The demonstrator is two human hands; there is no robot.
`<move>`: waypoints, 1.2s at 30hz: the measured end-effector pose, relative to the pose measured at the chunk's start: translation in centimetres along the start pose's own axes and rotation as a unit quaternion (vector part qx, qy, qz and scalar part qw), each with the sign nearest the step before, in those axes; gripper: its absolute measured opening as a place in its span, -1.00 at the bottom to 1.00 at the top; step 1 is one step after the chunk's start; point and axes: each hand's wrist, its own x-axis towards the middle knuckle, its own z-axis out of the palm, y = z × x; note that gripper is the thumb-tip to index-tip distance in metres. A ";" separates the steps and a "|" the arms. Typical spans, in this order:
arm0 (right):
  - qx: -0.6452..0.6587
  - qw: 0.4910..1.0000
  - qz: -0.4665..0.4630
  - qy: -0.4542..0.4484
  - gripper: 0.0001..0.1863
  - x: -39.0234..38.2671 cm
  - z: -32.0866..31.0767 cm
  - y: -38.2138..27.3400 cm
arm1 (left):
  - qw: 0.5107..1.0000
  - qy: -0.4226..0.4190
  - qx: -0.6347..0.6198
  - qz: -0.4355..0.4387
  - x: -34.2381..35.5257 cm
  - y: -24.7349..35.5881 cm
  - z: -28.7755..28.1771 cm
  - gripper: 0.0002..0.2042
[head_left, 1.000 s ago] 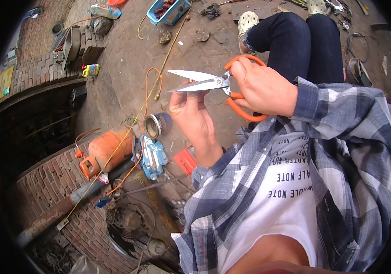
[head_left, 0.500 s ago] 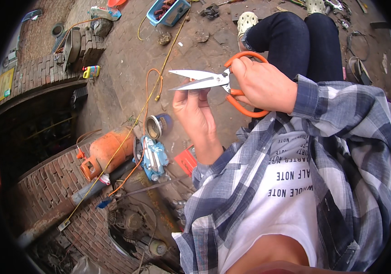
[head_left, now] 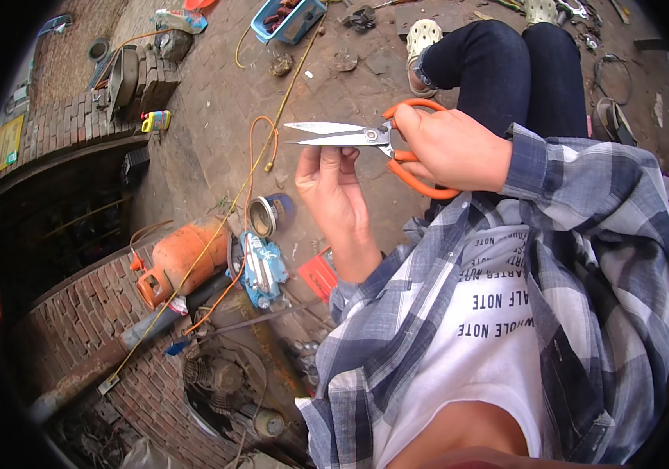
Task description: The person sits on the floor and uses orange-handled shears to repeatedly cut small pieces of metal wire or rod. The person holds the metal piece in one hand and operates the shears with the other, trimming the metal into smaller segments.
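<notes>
My right hand (head_left: 456,148) is wrapped round the orange handles of a pair of scissors (head_left: 371,136). Their long silver blades point left and stand slightly apart. Just under the lower blade is my left hand (head_left: 334,191), its thumb and fingertips drawn together and raised to the metal. The blade partly covers those fingertips, so whatever lies between them, if anything, cannot be made out.
Below the hands lies paved ground with a yellow hose (head_left: 281,109) and an orange cord (head_left: 250,168). An orange gas cylinder (head_left: 186,254), a round metal-rimmed container (head_left: 262,216) and a blue plastic bag (head_left: 262,270) are at left. A blue basket (head_left: 291,27) stands far ahead.
The scissor blades have come closer together, the lower one swinging up toward the upper. The right hand has dipped slightly; the left hand has stayed nearly in place.
</notes>
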 end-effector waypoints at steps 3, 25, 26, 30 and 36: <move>-0.006 0.995 -0.054 0.082 -0.47 0.1 0.0 -0.1 | 1.000 0.020 0.000 0.012 -0.1 0.0 0.1 -0.70; -0.021 0.990 -0.080 0.113 -0.37 0.0 -0.3 -0.6 | 0.989 0.060 0.121 0.054 -0.2 0.4 0.3 -0.89; -0.016 0.991 -0.075 0.106 -0.37 -0.1 -0.2 -0.7 | 0.989 0.052 0.126 0.060 -0.3 0.5 0.3 -0.89; -0.020 0.995 -0.057 0.085 -0.37 -0.4 0.0 -0.7 | 0.986 0.049 0.140 0.082 -0.4 0.5 0.4 -0.90; -0.019 1.000 0.000 0.000 -0.35 -0.4 -0.2 -1.0 | 0.993 0.041 0.103 0.050 -0.7 0.8 0.3 -0.89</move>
